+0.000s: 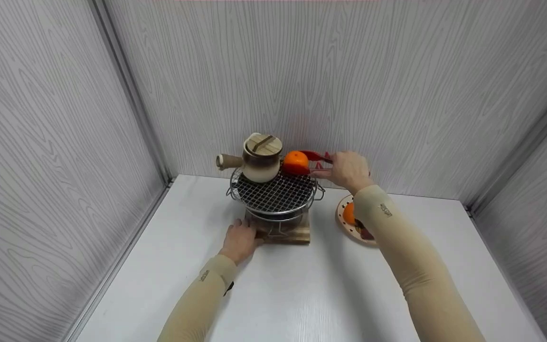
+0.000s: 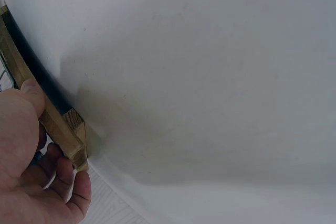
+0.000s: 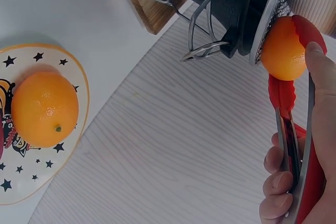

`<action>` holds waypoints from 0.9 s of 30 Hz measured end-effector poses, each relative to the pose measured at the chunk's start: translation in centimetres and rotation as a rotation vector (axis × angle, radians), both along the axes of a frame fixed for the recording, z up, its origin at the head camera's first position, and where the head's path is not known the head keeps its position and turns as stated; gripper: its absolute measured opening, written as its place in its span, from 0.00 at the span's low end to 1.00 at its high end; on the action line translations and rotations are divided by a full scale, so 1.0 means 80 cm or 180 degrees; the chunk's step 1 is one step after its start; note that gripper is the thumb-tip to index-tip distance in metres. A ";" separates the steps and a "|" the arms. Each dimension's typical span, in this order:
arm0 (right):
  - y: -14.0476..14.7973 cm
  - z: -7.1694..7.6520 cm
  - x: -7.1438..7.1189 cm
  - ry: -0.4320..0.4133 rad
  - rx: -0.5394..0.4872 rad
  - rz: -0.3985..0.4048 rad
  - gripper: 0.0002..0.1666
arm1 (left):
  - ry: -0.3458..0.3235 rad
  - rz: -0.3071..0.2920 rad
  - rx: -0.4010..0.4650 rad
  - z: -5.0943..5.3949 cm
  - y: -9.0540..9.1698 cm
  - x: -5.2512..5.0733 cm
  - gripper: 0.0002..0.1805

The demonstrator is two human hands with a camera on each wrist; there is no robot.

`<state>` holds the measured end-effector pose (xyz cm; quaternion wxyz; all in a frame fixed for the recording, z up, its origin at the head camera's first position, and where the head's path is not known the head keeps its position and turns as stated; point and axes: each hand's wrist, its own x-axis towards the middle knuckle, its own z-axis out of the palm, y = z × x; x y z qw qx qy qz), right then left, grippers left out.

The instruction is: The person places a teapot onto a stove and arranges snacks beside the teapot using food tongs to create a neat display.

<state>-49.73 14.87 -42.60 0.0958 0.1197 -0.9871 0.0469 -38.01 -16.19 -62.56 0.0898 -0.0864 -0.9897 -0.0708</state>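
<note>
My right hand (image 1: 349, 170) grips red-tipped tongs (image 3: 310, 182), whose tips are around an orange (image 1: 296, 161) at the right rear of the round wire grill (image 1: 276, 192). In the right wrist view, that orange (image 3: 284, 48) touches or nearly touches the mesh. A clay pot (image 1: 260, 167) with a wooden lid and side handle stands on the grill's left rear. My left hand (image 1: 240, 241) holds the left front corner of the wooden base (image 1: 292, 235) under the grill; in the left wrist view, the fingers of this hand (image 2: 37, 161) are curled about the wood's edge (image 2: 63, 132).
Right of the grill, a star-patterned plate (image 1: 342, 223) holds another orange (image 3: 45, 109) and a dark red item, partly hidden behind my right forearm in the head view. Grey wood-grain panels (image 1: 302, 71) rise behind the table and at both sides.
</note>
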 end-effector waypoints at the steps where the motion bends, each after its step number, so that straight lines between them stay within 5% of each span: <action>1: 0.000 0.000 0.000 -0.0015 -0.0016 -0.0003 0.45 | 0.0002 0.0001 -0.0008 0.000 0.000 0.000 0.35; 10: 0.000 -0.001 0.002 -0.0066 -0.0076 -0.0043 0.49 | -0.0099 0.0014 0.0110 0.003 0.002 0.001 0.36; 27: -0.002 0.001 0.005 -0.0027 -0.0227 -0.0083 0.43 | 0.0124 -0.0029 0.0079 -0.001 0.000 0.002 0.31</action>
